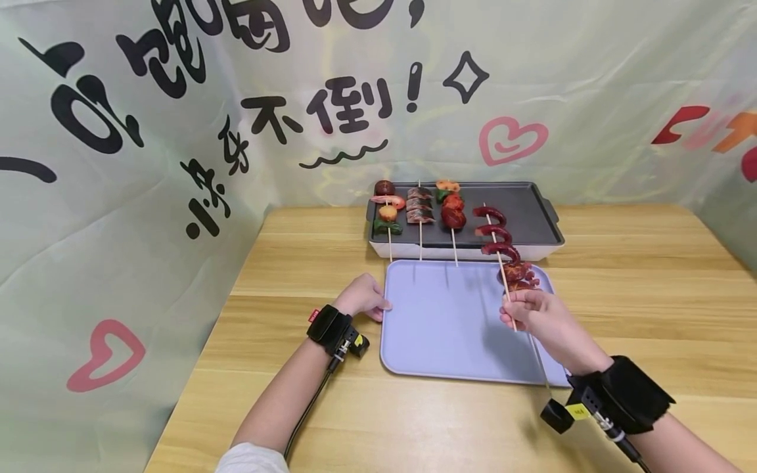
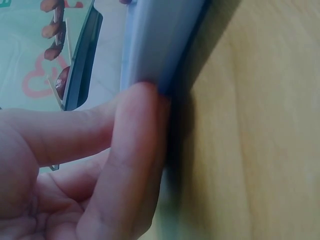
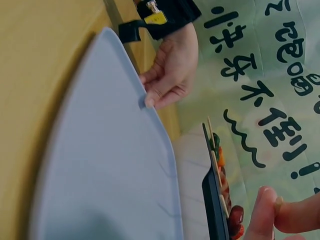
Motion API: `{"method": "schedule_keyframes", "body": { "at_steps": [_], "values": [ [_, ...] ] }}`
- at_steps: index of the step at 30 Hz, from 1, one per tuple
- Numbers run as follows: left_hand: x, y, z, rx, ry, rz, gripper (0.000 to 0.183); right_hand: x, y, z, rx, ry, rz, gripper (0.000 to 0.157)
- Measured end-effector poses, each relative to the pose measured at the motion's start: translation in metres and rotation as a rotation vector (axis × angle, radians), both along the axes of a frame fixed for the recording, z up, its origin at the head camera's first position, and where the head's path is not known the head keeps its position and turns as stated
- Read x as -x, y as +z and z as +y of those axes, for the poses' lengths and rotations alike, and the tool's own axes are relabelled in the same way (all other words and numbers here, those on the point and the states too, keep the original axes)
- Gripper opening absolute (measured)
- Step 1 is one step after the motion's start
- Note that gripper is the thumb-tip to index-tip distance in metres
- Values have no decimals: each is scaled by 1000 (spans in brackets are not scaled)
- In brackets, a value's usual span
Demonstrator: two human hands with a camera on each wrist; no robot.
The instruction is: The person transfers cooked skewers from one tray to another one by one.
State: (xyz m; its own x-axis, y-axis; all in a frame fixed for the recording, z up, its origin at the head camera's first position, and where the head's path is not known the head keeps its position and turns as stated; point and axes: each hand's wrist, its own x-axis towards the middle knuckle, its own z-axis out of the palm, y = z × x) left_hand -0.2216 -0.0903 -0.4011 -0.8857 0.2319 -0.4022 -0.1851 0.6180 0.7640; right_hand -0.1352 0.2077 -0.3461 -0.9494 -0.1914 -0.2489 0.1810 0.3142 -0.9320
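My left hand (image 1: 365,297) pinches the left rim of a pale lilac rectangular tray (image 1: 437,328), its thumb over the edge. In the right wrist view, the left hand (image 3: 172,70) shows the same hold. My right hand (image 1: 541,322) pinches the bare lower stick of a skewer (image 1: 501,251) threaded with dark red curled pieces. That skewer is tilted above the tray's right side, its upper end over the grill pan (image 1: 520,203). Beneath it, a second skewer with dark red chunks (image 1: 520,276) lies on the tray, partly hidden by the right hand.
On the dark grill pan lie a mixed skewer (image 1: 387,213), a skewer of dark-skinned slices (image 1: 420,205) and a skewer with red pieces (image 1: 453,213), sticks toward the tray. The pan stands behind the tray on a wooden table (image 1: 627,295). A printed cloth (image 1: 331,151) hangs behind.
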Motion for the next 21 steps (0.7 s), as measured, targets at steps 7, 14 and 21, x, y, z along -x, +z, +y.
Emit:
{"method": "schedule_keyframes", "body": {
  "at_steps": [7, 14, 21],
  "values": [
    [1, -1, 0, 9, -1, 4, 9, -11, -3, -1, 39, -11, -20, 28],
    [0, 1, 0, 15, -4, 1, 10, -23, -8, -2, 54, -16, -28, 22],
    [0, 0, 0, -2, 0, 0, 9, -33, -15, -2, 64, -14, -26, 21]
  ]
}}
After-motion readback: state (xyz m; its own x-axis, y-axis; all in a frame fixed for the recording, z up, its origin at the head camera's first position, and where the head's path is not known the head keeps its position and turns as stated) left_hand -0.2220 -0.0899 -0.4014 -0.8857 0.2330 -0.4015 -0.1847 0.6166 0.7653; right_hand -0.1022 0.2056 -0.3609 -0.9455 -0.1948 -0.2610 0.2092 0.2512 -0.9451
